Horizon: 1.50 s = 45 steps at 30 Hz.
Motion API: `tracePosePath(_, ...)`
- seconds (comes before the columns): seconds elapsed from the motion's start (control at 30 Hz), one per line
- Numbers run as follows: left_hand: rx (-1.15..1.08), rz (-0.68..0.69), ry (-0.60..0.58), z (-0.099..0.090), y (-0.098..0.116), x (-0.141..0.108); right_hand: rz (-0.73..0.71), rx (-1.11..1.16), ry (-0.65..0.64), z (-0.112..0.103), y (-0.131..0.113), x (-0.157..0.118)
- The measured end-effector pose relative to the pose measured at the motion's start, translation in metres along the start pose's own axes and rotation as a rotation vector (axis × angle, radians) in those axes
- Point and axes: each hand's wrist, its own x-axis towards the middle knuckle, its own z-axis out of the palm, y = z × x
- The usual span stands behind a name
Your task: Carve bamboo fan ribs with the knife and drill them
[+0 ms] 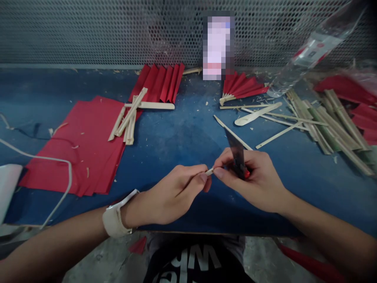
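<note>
Fingers of the left hand (173, 192): closed, one end of a small pale stick (209, 171) gripped beneath the thumb. Fingers of the right hand (259, 181): curled nearly shut, a knife (237, 151) held, the stick's other end touched by thumb and forefinger. Stick: held between both sets of fingertips, near the front edge of the blue table (173, 145).

Blue tabletop (165, 137) with a straight front edge, scattered with pale shavings, perforated grey metal panel (97, 35) that rose upright along its far side, grey, mottled floor (97, 259) below the near edge, dim, uneven light.
</note>
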Motion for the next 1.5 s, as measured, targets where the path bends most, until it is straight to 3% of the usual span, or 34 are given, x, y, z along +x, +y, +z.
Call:
tracePosePath(0.3, 0.045, -0.004, 0.049, -0.001, 0.002, 0.000, 0.056, 0.035, 0.043, -0.002, 0.002, 0.001)
tracePosePath(0.5, 0.106, 0.074, 0.067, -0.001, 0.004, 0.000, 0.102, 0.071, 0.064, -0.005, 0.007, 0.001)
tracePosePath(0.7, 0.154, 0.083, 0.112, 0.000, 0.002, 0.001, 0.110, 0.164, 0.029, -0.011, 0.013, 0.002)
tracePosePath(0.73, 0.157, 0.082, 0.114, 0.000, 0.002, 0.001, 0.105, 0.194, -0.041, -0.018, 0.014, 0.003)
tracePosePath(0.8, 0.163, 0.075, 0.123, 0.001, 0.001, 0.002, 0.087, 0.258, -0.334, -0.037, 0.015, 0.008)
tracePosePath(0.87, 0.168, 0.057, 0.135, 0.002, 0.000, 0.002, 0.083, 0.277, -0.873, -0.060, 0.017, 0.013)
tracePosePath(0.9, 0.172, 0.047, 0.141, 0.002, -0.001, 0.002, 0.133, 0.266, -1.062, -0.069, 0.018, 0.016)
tracePosePath(0.93, 0.176, 0.037, 0.150, 0.002, -0.002, 0.003, 0.170, 0.231, -1.173, -0.077, 0.019, 0.018)
tracePosePath(0.97, 0.181, 0.031, 0.160, 0.003, -0.003, 0.003, 0.196, 0.189, -1.194, -0.081, 0.020, 0.020)
tracePosePath(1.07, 0.173, 0.035, 0.191, 0.003, -0.007, 0.004, 0.202, 0.162, -0.985, -0.077, 0.021, 0.022)
tracePosePath(1.23, 0.133, 0.116, 0.260, 0.003, -0.010, 0.004, 0.114, 0.251, -0.508, -0.039, 0.015, 0.013)
tracePosePath(1.37, 0.195, 0.152, 0.319, 0.001, -0.007, 0.004, 0.055, 0.122, -0.372, -0.022, 0.011, 0.005)
tracePosePath(1.5, 0.206, 0.145, 0.310, -0.001, -0.003, 0.004, 0.022, -0.037, -0.328, -0.021, 0.011, 0.004)
